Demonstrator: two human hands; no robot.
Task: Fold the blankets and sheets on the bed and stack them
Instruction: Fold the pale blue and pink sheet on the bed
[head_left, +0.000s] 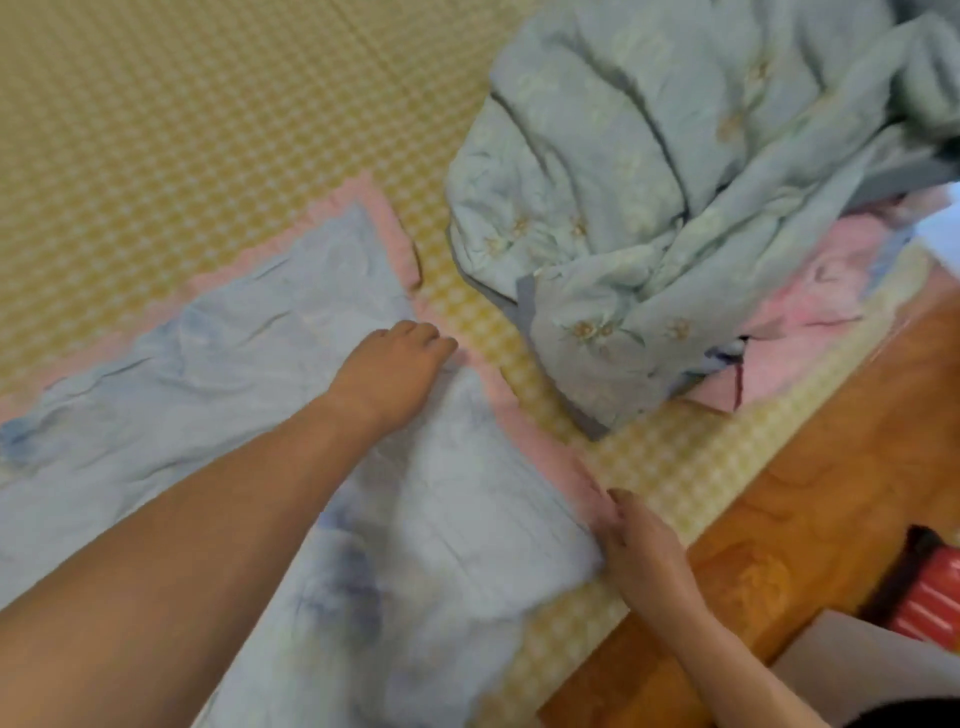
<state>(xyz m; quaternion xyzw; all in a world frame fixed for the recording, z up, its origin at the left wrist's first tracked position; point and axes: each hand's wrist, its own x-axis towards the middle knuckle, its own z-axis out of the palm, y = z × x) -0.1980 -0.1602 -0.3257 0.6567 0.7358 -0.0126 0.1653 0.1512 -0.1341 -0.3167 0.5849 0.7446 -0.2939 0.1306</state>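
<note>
The pale blue blanket with the pink border (249, 374) is lying flat on the yellow checked mat (182, 130), its long axis running from about eight o'clock toward two o'clock. The left hand (395, 364) is resting on it near the far pink edge, fingers curled over at the fringe; I cannot tell whether they are actually pinching cloth. The right hand (639, 551) is pressing at the near right edge of the same blanket, fingers fairly straight, holding nothing that I can see. Both hands are sitting along that right border, so the fold will probably be going toward nine o'clock. At one o'clock, well apart, a green flowered quilt (675, 182) is heaped unfolded over something pink (810, 306). The wooden bed frame (810, 499) is running along the right, at four o'clock.
</note>
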